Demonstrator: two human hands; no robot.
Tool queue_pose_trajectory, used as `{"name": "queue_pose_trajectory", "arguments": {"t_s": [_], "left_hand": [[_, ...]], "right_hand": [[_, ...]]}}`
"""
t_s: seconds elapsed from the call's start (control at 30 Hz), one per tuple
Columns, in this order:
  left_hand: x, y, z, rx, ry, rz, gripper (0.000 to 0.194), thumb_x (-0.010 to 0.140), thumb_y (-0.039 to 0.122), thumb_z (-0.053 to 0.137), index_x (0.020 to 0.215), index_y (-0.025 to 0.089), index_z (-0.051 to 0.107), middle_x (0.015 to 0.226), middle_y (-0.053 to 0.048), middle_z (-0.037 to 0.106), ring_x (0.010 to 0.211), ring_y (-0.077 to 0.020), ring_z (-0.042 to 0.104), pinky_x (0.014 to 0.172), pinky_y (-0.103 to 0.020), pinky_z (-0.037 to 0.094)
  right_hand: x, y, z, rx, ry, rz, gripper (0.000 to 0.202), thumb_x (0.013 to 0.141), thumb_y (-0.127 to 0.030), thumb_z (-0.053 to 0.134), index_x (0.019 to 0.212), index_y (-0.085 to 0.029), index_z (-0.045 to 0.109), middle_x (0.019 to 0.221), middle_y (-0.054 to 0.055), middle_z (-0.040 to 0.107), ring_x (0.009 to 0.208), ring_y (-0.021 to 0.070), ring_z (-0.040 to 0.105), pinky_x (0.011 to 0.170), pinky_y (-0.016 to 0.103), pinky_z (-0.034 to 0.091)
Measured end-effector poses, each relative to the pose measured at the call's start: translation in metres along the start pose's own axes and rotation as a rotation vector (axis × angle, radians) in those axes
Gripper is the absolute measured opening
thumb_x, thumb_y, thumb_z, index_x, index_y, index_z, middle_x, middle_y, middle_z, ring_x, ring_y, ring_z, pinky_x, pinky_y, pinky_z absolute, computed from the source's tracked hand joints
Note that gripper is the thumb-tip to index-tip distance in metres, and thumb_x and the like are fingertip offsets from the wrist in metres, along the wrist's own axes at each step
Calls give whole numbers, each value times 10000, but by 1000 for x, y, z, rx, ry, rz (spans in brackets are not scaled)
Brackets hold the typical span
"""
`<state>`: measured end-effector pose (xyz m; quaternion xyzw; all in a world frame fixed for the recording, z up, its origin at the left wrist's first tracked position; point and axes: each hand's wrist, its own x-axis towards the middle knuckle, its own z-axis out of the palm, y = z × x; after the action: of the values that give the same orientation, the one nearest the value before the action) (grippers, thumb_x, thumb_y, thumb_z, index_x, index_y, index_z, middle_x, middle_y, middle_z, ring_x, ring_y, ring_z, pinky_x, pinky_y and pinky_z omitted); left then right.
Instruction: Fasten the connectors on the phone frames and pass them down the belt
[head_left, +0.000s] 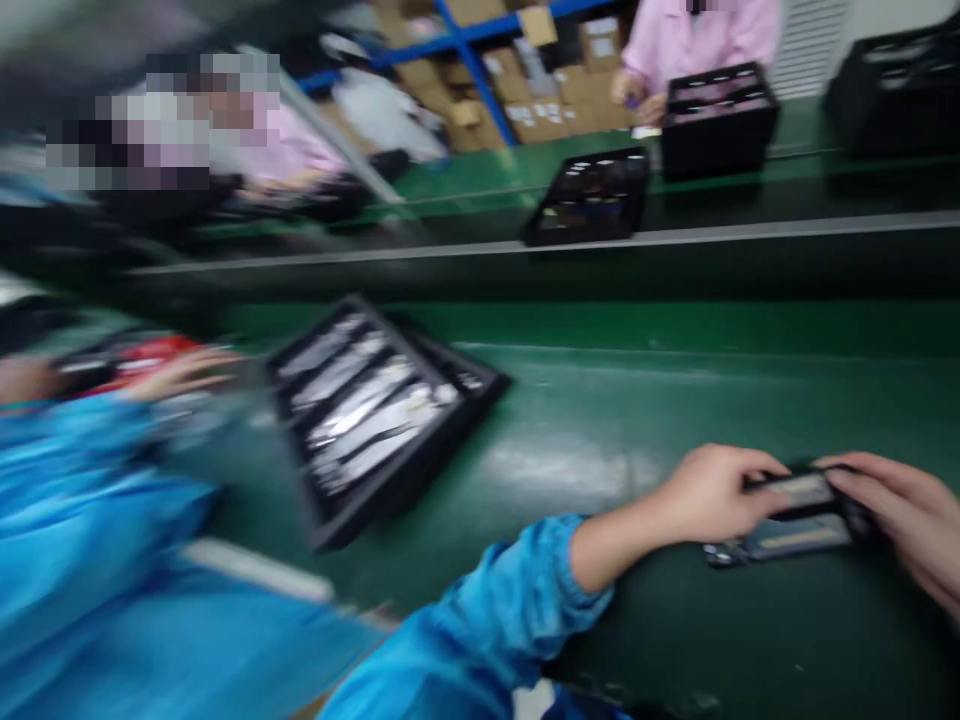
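Note:
My left hand (724,495), below a blue elastic cuff, closes its fingers on the left end of a dark flat device (802,515) low over the green table. The device has a pale strip along its upper part and a grey panel below. On its right end, my right hand (896,505) grips with thumb and fingers, partly cut off by the frame's edge. Small dark parts show at the device's lower left corner. Motion blur hides its finer details.
Stacked black trays (375,430) with pale parts in slots stand left of centre on the green table (555,400). At the left, a co-worker's blue sleeve (75,450) and hand reach near a red item. Beyond a grey rail (465,250) are a black tray, black boxes and people in pink.

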<state>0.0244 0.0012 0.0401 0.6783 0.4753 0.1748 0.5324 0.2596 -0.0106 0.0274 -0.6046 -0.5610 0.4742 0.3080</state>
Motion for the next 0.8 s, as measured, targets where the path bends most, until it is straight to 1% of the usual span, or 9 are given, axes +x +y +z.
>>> {"name": "queue_pose_trajectory", "arguments": {"t_s": [0.03, 0.07, 0.1, 0.17, 0.3, 0.43, 0.57, 0.67, 0.8], "left_hand": [[0, -1, -3, -36, -16, 15, 289, 897, 373, 681, 1138, 228, 747, 1050, -24, 782, 924, -190, 716, 814, -256, 544], [2, -2, -6, -68, -43, 39, 289, 918, 343, 640, 1145, 192, 735, 1060, -47, 781, 909, -194, 717, 806, -268, 552], [4, -4, -10, -95, -68, 58, 302, 931, 338, 611, 1151, 162, 721, 1043, -66, 781, 886, -200, 719, 792, -283, 559], [10, -8, -16, -156, -82, 48, 309, 909, 363, 636, 1118, 151, 721, 1017, -65, 783, 878, -208, 722, 782, -296, 568], [14, -12, -21, -256, -128, -14, 367, 876, 451, 669, 1087, 160, 745, 997, -68, 785, 848, -202, 725, 742, -278, 562], [13, -11, -23, -303, -131, -45, 418, 869, 493, 667, 1090, 149, 752, 945, -77, 785, 829, -201, 719, 730, -276, 563], [15, -9, -27, -347, -166, -65, 405, 877, 502, 669, 1053, 152, 771, 938, -80, 785, 819, -196, 715, 719, -268, 557], [15, -8, -32, -380, -252, -102, 414, 887, 522, 663, 1045, 157, 782, 956, -87, 786, 791, -200, 716, 687, -274, 555], [16, -12, -33, -479, -350, -143, 410, 882, 526, 683, 1054, 169, 789, 995, -99, 787, 843, -230, 734, 769, -332, 585]], "right_hand": [[-1, -7, 1, 96, 6, 82, 279, 805, -486, 732, 863, -227, 818, 950, 164, 755, 912, 332, 703, 745, 411, 522], [-1, -12, 2, 160, 19, 130, 309, 796, -497, 738, 860, -204, 811, 906, 137, 748, 864, 306, 689, 732, 392, 520], [1, -16, 4, 213, -15, 160, 332, 804, -507, 733, 848, -185, 802, 853, 112, 733, 810, 270, 669, 714, 364, 511], [5, -19, 6, 317, -44, 179, 376, 799, -536, 744, 812, -162, 789, 781, 72, 702, 712, 199, 613, 663, 303, 474], [7, -15, 8, 460, -98, 186, 417, 803, -565, 766, 783, -148, 767, 721, 37, 661, 647, 144, 553, 608, 249, 410], [5, -16, 8, 508, -141, 169, 392, 814, -541, 763, 794, -149, 766, 717, 31, 655, 619, 125, 522, 591, 245, 382], [7, -20, 8, 492, -150, 163, 379, 798, -521, 759, 746, -147, 741, 580, -28, 514, 523, 93, 374, 535, 246, 320], [7, -21, 9, 486, -148, 178, 408, 815, -527, 742, 657, -160, 663, 542, -53, 424, 509, 91, 323, 518, 251, 287], [6, -22, 11, 470, -178, 207, 482, 828, -554, 730, 594, -173, 551, 554, -49, 422, 514, 88, 329, 515, 251, 270]]}}
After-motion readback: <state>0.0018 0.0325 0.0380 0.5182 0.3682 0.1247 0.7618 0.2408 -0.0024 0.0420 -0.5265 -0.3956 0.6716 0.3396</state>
